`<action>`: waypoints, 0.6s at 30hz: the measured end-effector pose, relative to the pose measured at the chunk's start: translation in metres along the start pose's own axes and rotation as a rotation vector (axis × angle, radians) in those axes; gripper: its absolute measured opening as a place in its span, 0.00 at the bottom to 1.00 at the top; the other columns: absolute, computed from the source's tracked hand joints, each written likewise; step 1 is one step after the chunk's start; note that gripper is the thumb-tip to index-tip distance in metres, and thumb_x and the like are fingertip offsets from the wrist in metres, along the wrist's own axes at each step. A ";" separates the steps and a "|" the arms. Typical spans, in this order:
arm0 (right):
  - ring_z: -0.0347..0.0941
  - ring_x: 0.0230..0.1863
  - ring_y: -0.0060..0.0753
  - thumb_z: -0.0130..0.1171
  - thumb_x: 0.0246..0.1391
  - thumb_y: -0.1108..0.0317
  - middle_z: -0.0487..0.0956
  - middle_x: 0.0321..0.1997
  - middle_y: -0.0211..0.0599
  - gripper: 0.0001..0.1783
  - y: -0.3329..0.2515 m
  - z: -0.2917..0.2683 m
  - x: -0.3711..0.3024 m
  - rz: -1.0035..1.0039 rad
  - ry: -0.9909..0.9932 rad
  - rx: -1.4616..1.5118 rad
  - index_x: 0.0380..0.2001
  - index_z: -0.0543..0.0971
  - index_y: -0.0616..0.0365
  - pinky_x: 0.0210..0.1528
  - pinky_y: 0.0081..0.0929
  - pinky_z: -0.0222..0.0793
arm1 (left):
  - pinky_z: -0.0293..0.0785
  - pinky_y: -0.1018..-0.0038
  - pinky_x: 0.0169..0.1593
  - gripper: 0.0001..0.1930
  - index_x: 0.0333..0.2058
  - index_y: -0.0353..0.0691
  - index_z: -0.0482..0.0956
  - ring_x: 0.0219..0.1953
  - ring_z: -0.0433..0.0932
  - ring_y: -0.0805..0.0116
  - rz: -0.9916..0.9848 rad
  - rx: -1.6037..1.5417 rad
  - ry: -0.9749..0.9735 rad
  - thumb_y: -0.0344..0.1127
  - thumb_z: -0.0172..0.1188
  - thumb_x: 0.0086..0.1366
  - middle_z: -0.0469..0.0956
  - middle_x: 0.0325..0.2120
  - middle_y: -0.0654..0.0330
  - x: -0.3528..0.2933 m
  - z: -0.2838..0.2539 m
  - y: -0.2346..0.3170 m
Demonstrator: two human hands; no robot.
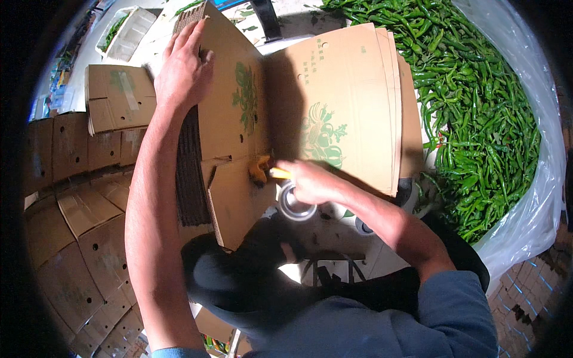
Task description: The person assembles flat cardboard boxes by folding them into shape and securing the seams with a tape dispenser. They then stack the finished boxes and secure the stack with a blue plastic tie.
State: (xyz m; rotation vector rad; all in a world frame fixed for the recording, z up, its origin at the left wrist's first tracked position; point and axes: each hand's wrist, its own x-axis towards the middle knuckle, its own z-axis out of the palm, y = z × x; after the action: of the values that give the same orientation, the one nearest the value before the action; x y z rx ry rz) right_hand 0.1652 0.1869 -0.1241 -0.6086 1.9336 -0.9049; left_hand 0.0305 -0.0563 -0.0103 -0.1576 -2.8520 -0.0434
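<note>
My left hand (186,68) grips the top edge of a thick stack of flattened cardboard boxes (230,83), with fingers along the edge and thumb on the printed face. The stack stands tilted on its side. My right hand (313,182) is closed around a yellow-handled tool (280,173). An orange-brown, blurred head (260,169) lies against the lower part of the stack's face; its kind is unclear. Below my right hand is a round metal tin (297,206), partly covered by the hand. More flat boxes (346,89) with green vegetable prints lean open to the right.
A large heap of green chili peppers (483,119) fills the right side, edged by clear plastic sheeting (537,215). Brown cartons (77,256) are stacked at the left, with a folded carton (119,98) on top. A white crate (128,33) stands at the far left.
</note>
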 end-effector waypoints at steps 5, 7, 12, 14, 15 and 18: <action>0.79 0.29 0.38 0.52 0.39 0.81 0.81 0.33 0.44 0.29 -0.015 -0.049 0.018 0.043 -0.292 -0.080 0.51 0.74 0.57 0.26 0.32 0.74 | 0.58 0.62 0.66 0.29 0.65 0.53 0.57 0.66 0.56 0.55 -0.015 -0.001 -0.007 0.42 0.51 0.66 0.58 0.64 0.63 -0.002 -0.002 0.002; 0.79 0.28 0.36 0.55 0.38 0.80 0.81 0.29 0.44 0.17 -0.021 -0.070 0.038 -0.071 -0.334 -0.258 0.37 0.78 0.61 0.25 0.33 0.72 | 0.58 0.62 0.66 0.29 0.65 0.53 0.57 0.66 0.56 0.56 -0.001 0.002 -0.009 0.42 0.51 0.65 0.58 0.64 0.63 0.001 0.000 -0.001; 0.78 0.29 0.40 0.65 0.30 0.76 0.82 0.29 0.46 0.17 -0.023 -0.077 0.057 -0.115 -0.467 -0.421 0.32 0.80 0.65 0.30 0.37 0.74 | 0.59 0.61 0.65 0.29 0.65 0.54 0.57 0.66 0.56 0.56 -0.010 -0.008 -0.008 0.43 0.51 0.65 0.58 0.64 0.63 0.000 0.002 0.000; 0.78 0.28 0.38 0.65 0.30 0.75 0.81 0.29 0.46 0.17 -0.006 -0.062 0.058 -0.044 -0.498 -0.302 0.31 0.80 0.65 0.29 0.36 0.73 | 0.60 0.61 0.65 0.29 0.65 0.55 0.58 0.66 0.56 0.56 -0.009 -0.013 -0.010 0.43 0.51 0.65 0.59 0.64 0.64 0.002 0.003 0.001; 0.77 0.30 0.39 0.63 0.32 0.76 0.81 0.30 0.46 0.18 0.014 -0.049 0.062 -0.155 -0.485 -0.213 0.34 0.79 0.64 0.31 0.36 0.73 | 0.60 0.61 0.65 0.29 0.64 0.55 0.58 0.66 0.56 0.56 0.000 -0.016 0.002 0.43 0.51 0.65 0.59 0.64 0.63 0.003 0.002 0.000; 0.78 0.34 0.45 0.58 0.36 0.79 0.81 0.31 0.47 0.20 0.029 -0.033 0.054 -0.225 -0.375 -0.086 0.39 0.77 0.61 0.35 0.39 0.72 | 0.61 0.62 0.64 0.29 0.64 0.55 0.60 0.64 0.60 0.57 0.003 -0.072 0.007 0.40 0.52 0.64 0.61 0.63 0.62 -0.004 0.003 -0.009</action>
State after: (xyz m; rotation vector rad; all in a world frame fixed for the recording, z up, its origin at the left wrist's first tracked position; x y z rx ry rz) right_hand 0.1089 0.1781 -0.1636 -0.9877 1.5924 -0.7816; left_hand 0.0323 -0.0657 -0.0144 -0.1759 -2.8447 -0.1457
